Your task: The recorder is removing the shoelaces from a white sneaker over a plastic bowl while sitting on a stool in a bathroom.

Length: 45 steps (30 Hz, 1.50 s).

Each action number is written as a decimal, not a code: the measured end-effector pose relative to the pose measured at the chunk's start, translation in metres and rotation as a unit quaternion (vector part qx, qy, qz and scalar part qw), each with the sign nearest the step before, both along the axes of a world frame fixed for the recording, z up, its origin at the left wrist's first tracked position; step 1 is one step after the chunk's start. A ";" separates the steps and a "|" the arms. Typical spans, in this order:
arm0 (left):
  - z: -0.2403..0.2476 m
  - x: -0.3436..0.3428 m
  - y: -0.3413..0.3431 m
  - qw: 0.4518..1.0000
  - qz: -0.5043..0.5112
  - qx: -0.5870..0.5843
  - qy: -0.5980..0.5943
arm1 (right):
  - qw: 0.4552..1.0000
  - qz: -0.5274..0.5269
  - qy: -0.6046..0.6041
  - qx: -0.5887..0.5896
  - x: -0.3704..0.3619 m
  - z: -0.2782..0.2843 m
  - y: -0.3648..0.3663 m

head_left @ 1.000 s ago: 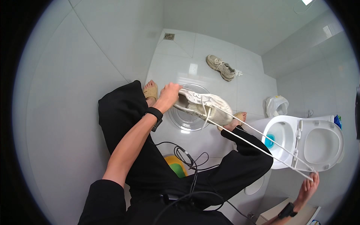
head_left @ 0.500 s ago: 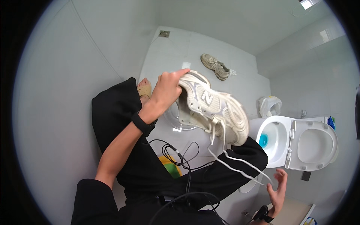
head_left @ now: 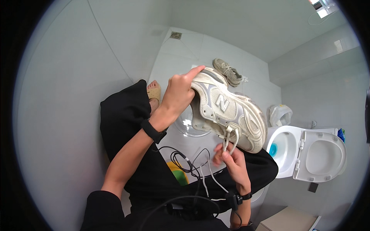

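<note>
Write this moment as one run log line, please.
left hand: holds white sneaker raised | right hand: pinches its lace | second sneaker: on floor

A second worn sneaker (head_left: 228, 71) is lying on the white tiled floor (head_left: 200, 46) near a floor drain (head_left: 176, 35). A toilet (head_left: 308, 154) is standing open with its lid up, blue water showing in the bowl, and a white plastic bag (head_left: 280, 114) is sitting just beside it. A clear round basin (head_left: 189, 125) is resting on the floor, and a yellow-green object (head_left: 178, 174) is peeking out near black cables (head_left: 181, 159).
</note>
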<state>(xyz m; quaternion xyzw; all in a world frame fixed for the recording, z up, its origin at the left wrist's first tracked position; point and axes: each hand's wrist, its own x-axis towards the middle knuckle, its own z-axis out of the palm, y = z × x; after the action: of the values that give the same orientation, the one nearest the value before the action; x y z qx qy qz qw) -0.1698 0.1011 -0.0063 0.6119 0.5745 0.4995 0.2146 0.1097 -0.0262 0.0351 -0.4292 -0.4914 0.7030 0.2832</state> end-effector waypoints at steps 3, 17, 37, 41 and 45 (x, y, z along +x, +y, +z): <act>-0.003 0.001 0.002 0.998 0.005 0.027 0.048 | 0.987 -0.041 -0.156 -0.007 0.019 0.010 -0.015; -0.035 -0.022 0.030 0.952 0.074 -0.059 0.292 | 0.893 -0.268 -0.347 0.101 0.237 0.096 -0.174; -0.056 0.011 0.010 0.748 -0.276 -0.554 -0.240 | 0.820 -0.218 -0.527 0.042 0.224 0.047 -0.167; -0.043 0.019 0.013 0.736 -0.299 -0.535 -0.289 | 0.842 -0.246 -0.444 0.181 0.145 0.105 -0.081; -0.042 0.014 0.009 0.760 -0.287 -0.542 -0.216 | 0.944 -0.075 -0.287 0.141 0.061 0.093 0.007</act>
<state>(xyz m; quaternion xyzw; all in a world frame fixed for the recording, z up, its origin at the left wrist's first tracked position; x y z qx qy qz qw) -0.1561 0.1098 -0.0487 0.4051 0.4851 0.1388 0.7624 0.1709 -0.0193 0.1286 -0.6039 -0.6128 0.4500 0.2395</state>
